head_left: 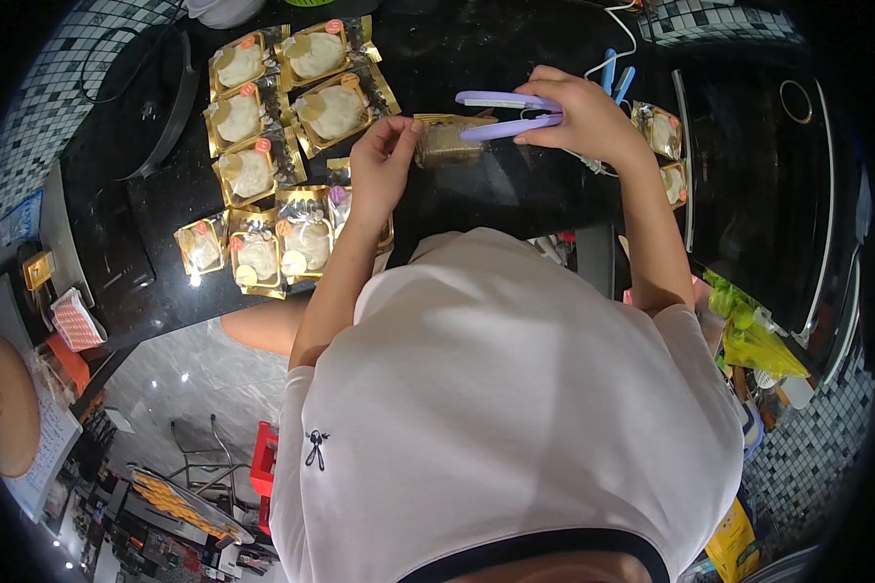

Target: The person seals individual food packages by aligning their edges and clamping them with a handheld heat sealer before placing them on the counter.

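Note:
My left hand (384,155) pinches the left edge of a clear-and-gold food packet (445,146) over the black counter. The packet's contents are hard to make out. In my right hand (588,112) is a purple hair straightener (504,100), its two long jaws apart and pointing left. The lower jaw (501,130) overlaps the packet's right end; whether it touches cannot be told. Left of my left hand lie several gold-trimmed packets (332,112), each with a round pale item inside and an orange sticker. More packets (306,243) sit by the counter's front edge, partly behind my left forearm.
Two similar packets (663,131) lie at the right, beside a dark glass-fronted panel (758,194). Blue handles (610,73) and a white cord (634,34) are behind my right hand. A dark round pan-like object (146,107) stands far left.

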### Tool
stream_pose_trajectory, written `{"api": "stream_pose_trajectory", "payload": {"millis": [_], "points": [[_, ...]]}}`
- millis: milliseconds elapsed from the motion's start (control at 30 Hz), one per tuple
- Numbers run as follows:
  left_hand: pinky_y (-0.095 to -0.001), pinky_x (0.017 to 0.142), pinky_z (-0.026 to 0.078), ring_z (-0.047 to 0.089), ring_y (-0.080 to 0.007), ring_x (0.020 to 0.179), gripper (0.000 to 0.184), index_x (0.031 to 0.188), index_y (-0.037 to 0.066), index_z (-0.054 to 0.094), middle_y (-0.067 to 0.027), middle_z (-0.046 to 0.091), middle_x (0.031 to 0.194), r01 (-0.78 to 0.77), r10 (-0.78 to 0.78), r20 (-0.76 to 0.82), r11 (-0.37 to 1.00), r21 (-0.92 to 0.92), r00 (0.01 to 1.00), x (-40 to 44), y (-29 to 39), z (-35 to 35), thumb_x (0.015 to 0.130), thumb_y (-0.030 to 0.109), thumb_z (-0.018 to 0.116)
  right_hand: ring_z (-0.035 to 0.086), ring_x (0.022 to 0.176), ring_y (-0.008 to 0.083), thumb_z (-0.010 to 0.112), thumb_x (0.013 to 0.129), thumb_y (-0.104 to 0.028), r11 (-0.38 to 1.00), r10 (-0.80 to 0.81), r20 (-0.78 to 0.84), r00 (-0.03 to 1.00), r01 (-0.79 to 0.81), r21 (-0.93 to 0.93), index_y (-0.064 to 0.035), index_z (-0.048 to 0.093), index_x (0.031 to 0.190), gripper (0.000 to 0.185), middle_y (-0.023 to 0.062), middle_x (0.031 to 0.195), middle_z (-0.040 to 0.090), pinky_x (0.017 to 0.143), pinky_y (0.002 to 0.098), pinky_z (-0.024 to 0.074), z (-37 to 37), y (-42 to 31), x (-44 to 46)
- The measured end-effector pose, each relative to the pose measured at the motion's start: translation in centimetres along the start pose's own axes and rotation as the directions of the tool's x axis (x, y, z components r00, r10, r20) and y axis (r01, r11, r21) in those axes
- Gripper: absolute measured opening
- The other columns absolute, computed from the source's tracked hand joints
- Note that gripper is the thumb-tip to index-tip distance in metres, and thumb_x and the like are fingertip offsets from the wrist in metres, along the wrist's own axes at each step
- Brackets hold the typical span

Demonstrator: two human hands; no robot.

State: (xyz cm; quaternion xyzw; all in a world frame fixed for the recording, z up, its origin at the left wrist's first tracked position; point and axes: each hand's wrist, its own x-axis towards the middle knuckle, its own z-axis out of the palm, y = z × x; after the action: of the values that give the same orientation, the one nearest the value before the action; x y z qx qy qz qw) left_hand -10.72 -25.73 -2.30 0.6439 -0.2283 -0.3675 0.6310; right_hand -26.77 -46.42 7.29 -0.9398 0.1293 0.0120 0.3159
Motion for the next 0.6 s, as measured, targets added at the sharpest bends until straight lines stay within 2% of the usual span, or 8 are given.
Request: {"api": "stream_pose_trajectory", "payload": {"millis": [100, 400, 500, 600], "points": [[-0.018, 0.064, 0.041, 0.051, -0.0029, 0.071, 0.015, 0.092, 0.0, 0.063, 0.0031, 0.06, 0.078, 0.001, -0.001, -0.003, 1.0, 0.001, 1.0, 0.0, -0.2, -0.1, 0.089, 0.015, 0.063, 0.062, 0.075, 0.026, 0.077, 0.066, -0.021, 1.0, 0.001, -0.013, 1.0, 0.0, 0.026, -0.0031, 0.066, 0.095, 0.036, 0.0076, 0.082, 0.059, 0.067, 0.0327, 0.0472, -0.1, 0.5, -0.2], [-0.0174, 0.064, 0.04, 0.051, -0.0024, 0.071, 0.015, 0.092, 0.0, 0.062, 0.003, 0.06, 0.078, 0.001, -0.001, -0.014, 1.0, -0.014, 1.0, 0.0, -0.2, 0.2, 0.09, 0.014, 0.062, 0.059, 0.077, 0.0215, 0.077, 0.07, -0.022, 0.981, 0.078, 0.018, 0.997, -0.079, 0.177, -0.0024, 0.066, 0.097, 0.035, 0.0067, 0.085, 0.059, 0.067, 0.0296, 0.0447, 0.9, 1.2, -1.4], [-0.0173, 0.065, 0.04, 0.051, -0.0024, 0.071, 0.015, 0.092, 0.0, 0.062, 0.003, 0.06, 0.078, 0.001, -0.001, -0.009, 1.0, -0.031, 1.0, 0.0, -0.4, 0.1, 0.09, 0.015, 0.062, 0.055, 0.078, 0.018, 0.078, 0.068, -0.017, 0.982, 0.031, -0.036, 0.999, -0.024, 0.189, 0.0024, 0.063, 0.098, 0.039, 0.0062, 0.086, 0.055, 0.068, 0.0271, 0.0429, 1.1, 1.0, -1.6], [-0.0171, 0.065, 0.04, 0.051, -0.0024, 0.072, 0.015, 0.092, 0.0, 0.062, 0.0029, 0.06, 0.078, -0.004, 0.004, 0.001, 0.999, -0.033, 1.0, 0.0, -0.4, 0.1, 0.09, 0.015, 0.062, 0.056, 0.077, 0.018, 0.078, 0.068, -0.018, 0.975, 0.009, -0.063, 0.998, 0.005, 0.222, 0.0015, 0.063, 0.1, 0.04, 0.0063, 0.086, 0.056, 0.067, 0.0274, 0.0436, 1.8, 1.1, -1.3]]}}
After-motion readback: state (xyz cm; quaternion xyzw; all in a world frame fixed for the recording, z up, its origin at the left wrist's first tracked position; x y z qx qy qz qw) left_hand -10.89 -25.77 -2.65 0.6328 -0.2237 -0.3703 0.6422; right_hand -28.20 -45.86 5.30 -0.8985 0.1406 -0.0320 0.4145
